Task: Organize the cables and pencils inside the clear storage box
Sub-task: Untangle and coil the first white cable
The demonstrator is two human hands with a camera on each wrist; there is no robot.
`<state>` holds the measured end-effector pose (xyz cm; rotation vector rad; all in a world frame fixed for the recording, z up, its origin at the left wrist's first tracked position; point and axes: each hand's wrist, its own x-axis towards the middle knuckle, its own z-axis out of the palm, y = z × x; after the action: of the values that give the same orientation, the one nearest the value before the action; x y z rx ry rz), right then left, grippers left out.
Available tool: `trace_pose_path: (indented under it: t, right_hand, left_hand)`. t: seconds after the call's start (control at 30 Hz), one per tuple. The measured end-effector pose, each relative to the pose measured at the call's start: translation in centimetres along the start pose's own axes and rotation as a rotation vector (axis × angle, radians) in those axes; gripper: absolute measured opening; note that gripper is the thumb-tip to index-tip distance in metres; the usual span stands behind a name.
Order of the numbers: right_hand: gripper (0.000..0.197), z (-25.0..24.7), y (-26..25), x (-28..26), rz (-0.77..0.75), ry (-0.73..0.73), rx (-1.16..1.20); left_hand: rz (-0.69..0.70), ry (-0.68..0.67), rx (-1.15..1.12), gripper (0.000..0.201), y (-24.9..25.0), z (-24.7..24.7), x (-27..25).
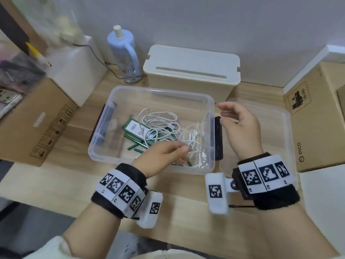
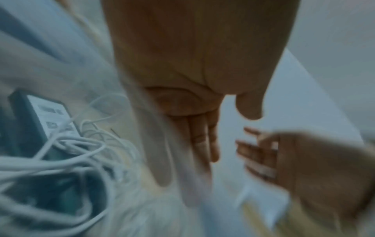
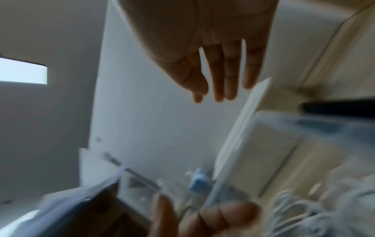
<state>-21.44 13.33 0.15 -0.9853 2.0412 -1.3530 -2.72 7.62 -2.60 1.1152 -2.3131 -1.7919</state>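
Clear storage box [image 1: 209, 101], head view: glossy see-through plastic tub; tangled white cables [image 1: 164, 128] and thin green pencils [image 1: 134, 139] lie beyond left hand [image 1: 160, 156] fingers.
Left wrist: left fingers straight, empty; cables [image 2: 61, 154] beside them.
Right wrist: right hand [image 3: 213, 56] fingers loose, empty; box rim [image 3: 284, 115] just past fingertips, blurred.

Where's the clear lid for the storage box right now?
In the head view the clear lid lies flat on the table right of the clear storage box, under the raised right hand.
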Motion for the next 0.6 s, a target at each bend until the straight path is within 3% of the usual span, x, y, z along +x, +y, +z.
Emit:
trace_pose_path:
  t: [0.07,0.17,0.3,0.43,0.5,0.6]
  right_hand:
    - [0.032,1.2,-2.1,0.2,0.036,-0.209,0.082]
    - [0.026,3.3,-3.4,0.7,0.141,-0.434,0.104]
    - [0.021,5.8,-4.1,1.3,0.181,-0.431,0.026]
    - [0.018,8.2,-4.8,2.3,0.268,-0.446,-0.012]
    - [0.017,9.2,-4.7,3.2,0.369,-0.459,-0.032]
    - [0.013,10.3,-3.8,4.5,0.54,-0.423,-0.067]
  left_hand:
    - [-0.01,0.141,-0.252,0.026,0.4,-2.9,-0.6]
    - [-0.076,0.286,-0.222,0.017,-0.1,-8.5,-0.5]
    - [-0.259,0.42,-0.044,0.011,-1.7,-12.8,2.7]
    - [-0.487,0.125,0.371,0.04,-2.7,-13.6,6.8]
    - [-0.484,-0.047,0.588,0.042,-3.6,-13.9,8.4]
    - [-0.469,-0.222,0.736,0.042,-5.2,-14.7,10.2]
